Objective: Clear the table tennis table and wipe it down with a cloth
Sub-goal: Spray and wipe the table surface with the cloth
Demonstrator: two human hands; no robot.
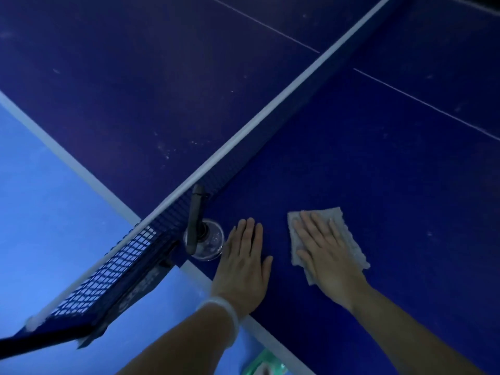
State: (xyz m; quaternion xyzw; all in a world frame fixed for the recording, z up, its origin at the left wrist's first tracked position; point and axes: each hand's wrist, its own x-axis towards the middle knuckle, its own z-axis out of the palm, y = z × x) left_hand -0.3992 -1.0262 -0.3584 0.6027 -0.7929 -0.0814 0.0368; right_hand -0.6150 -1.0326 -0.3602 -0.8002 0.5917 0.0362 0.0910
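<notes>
I see a dark blue table [378, 163] edged in white, a pale grey cloth [343, 228] just right of the net [113, 269], whose black mesh carries a white top band.

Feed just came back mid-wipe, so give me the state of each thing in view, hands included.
Cloth: spread flat on the table, under the right hand.
Right hand: fingers straight, pressing the cloth.
Left hand: flat on bare table, holding nothing.
Clear cup: standing by the net post, at the table edge.
Net: up, stretched across.
Table: dusty specks showing.
</notes>
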